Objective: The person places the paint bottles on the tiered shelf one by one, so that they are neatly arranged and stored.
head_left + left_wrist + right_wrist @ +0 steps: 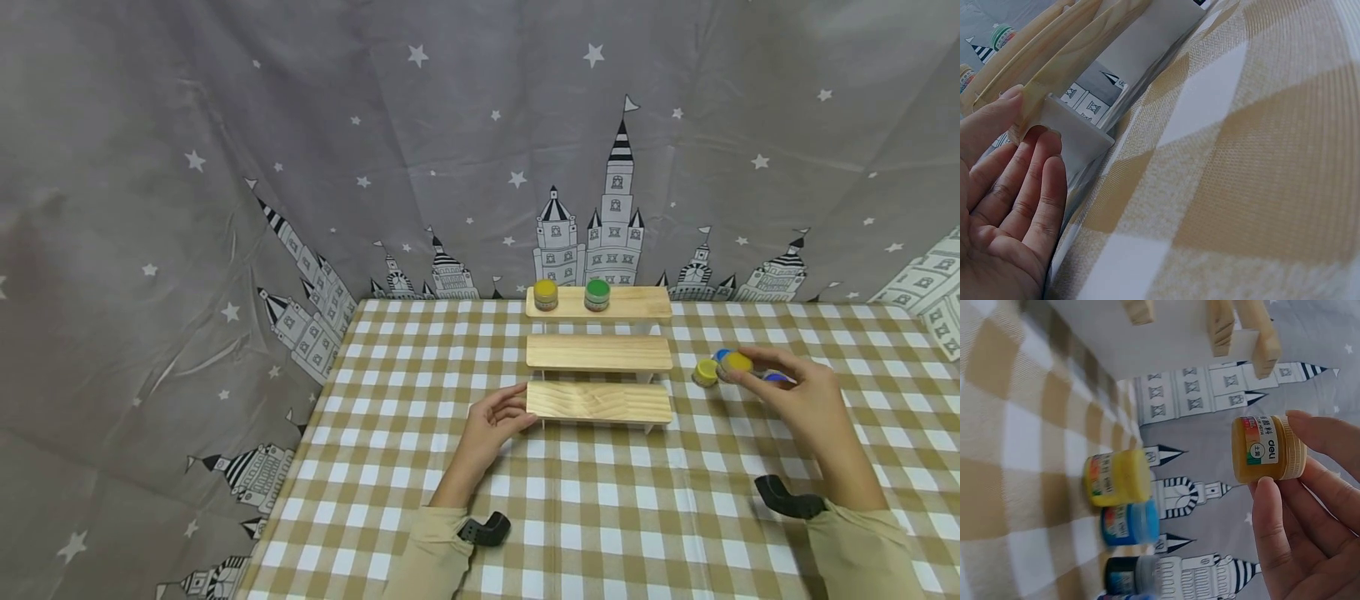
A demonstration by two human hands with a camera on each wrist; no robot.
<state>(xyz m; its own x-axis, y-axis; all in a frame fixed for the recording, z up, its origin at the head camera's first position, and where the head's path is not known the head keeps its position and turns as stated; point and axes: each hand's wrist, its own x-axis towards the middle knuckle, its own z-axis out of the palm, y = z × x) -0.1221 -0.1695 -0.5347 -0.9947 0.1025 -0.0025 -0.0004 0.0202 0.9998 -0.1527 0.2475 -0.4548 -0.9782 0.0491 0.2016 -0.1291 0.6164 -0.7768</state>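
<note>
My right hand point(802, 396) pinches an ochre-yellow paint jar point(1263, 450) between thumb and fingers. In the right wrist view that jar is raised above the tablecloth. Just below it stand a bright yellow paint jar point(1116, 478), a blue one point(1129, 523) and a dark one point(1124, 575), in a row. My left hand point(487, 429) grips the left end of the lowest board point(600, 402) of a three-step wooden shelf, thumb on the board and fingertips under its edge. On the top board point(637, 302) sit a yellow jar point(545, 295) and a green jar point(597, 295).
A brown-and-white checked tablecloth point(375, 467) covers the table. Behind it hangs a grey curtain point(450, 125) printed with castles and stars. The middle board point(600, 352) lies between the other two steps. White supports point(1075, 134) carry the boards.
</note>
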